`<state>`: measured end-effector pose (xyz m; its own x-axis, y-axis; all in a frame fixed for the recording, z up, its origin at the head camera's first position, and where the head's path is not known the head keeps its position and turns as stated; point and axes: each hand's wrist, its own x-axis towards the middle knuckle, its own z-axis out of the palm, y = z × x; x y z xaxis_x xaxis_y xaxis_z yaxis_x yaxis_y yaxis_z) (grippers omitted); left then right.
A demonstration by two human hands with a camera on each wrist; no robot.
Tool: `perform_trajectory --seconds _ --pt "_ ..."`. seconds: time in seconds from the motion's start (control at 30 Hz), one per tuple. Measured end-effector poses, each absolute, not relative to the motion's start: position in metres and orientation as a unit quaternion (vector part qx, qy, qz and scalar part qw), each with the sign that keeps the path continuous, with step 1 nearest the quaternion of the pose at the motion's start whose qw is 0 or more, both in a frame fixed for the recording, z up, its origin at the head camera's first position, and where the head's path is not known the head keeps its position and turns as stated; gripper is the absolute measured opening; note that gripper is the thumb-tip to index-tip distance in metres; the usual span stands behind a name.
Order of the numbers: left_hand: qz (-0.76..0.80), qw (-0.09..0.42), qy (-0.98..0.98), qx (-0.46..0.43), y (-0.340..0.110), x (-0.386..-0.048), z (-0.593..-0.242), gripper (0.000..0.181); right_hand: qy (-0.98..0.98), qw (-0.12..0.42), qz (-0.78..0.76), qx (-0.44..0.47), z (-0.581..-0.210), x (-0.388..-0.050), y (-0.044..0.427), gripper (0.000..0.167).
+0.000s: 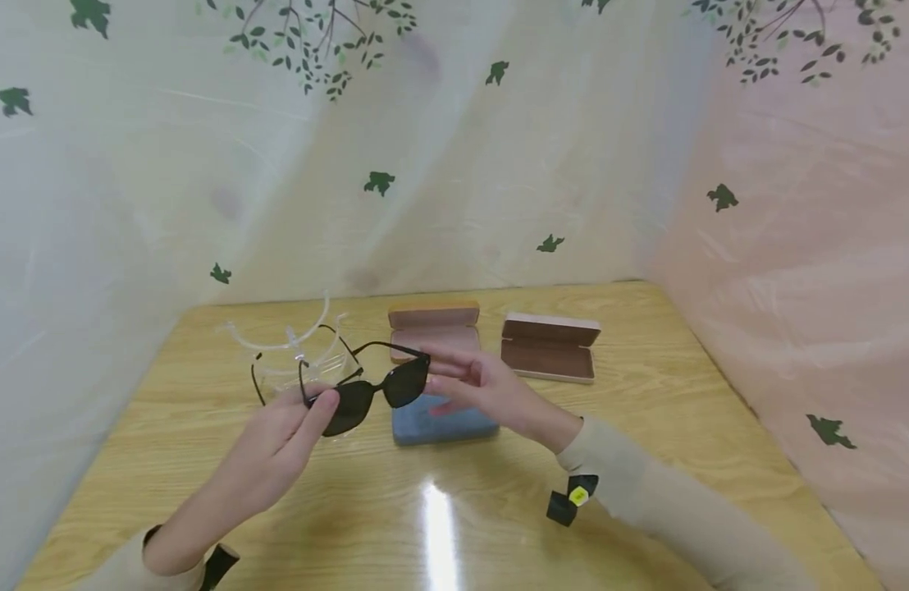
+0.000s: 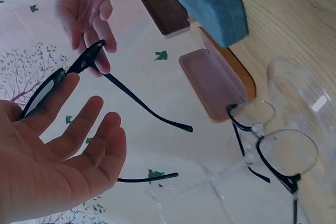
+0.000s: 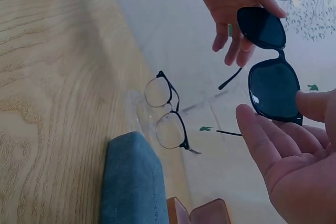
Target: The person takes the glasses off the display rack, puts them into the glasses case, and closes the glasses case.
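Note:
In the head view my left hand (image 1: 288, 439) pinches a pair of black sunglasses (image 1: 405, 383) at one end of the front, thumb over the lens edge. The sunglasses are in the air with their temples unfolded. My right hand (image 1: 491, 390) is at their other end, its fingers loosely extended by the hinge. In the right wrist view its thumb lies along the lens edge; firm contact is hard to tell. Behind the left hand stands a clear display stand (image 1: 277, 343). Dark-rimmed eyeglasses (image 3: 184, 137) are on it, partly hidden in the head view.
A closed blue glasses case (image 1: 440, 427) lies below the right hand. Behind it stand an opened orange case with pink lining (image 1: 434, 315) and, to the right, an opened pale case with brown lining (image 1: 550, 322). Patterned curtains (image 1: 454, 164) enclose the wooden table (image 1: 336, 525).

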<state>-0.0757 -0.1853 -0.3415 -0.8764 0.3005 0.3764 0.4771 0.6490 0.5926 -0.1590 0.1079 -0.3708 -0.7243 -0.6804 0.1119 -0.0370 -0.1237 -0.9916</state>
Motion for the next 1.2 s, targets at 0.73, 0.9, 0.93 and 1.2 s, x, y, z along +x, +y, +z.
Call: perform_trajectory --seconds 0.73,0.9,0.93,1.2 --pt "-0.403 -0.017 -0.870 -0.283 -0.131 -0.120 -0.353 0.058 0.624 0.229 -0.737 -0.121 -0.380 -0.159 0.174 0.058" --pt "-0.448 -0.046 -0.850 -0.272 -0.132 -0.128 -0.357 0.055 0.618 0.212 -0.750 -0.103 -0.378 -0.160 0.184 0.054" --pt "-0.454 -0.049 -0.848 -0.267 -0.134 -0.129 -0.358 0.055 0.613 0.210 -0.756 -0.100 -0.377 -0.161 0.185 0.054" --pt "-0.462 -0.047 -0.859 -0.218 -0.140 -0.137 -0.365 0.051 0.577 0.189 -0.789 -0.094 -0.379 -0.161 0.183 0.051"
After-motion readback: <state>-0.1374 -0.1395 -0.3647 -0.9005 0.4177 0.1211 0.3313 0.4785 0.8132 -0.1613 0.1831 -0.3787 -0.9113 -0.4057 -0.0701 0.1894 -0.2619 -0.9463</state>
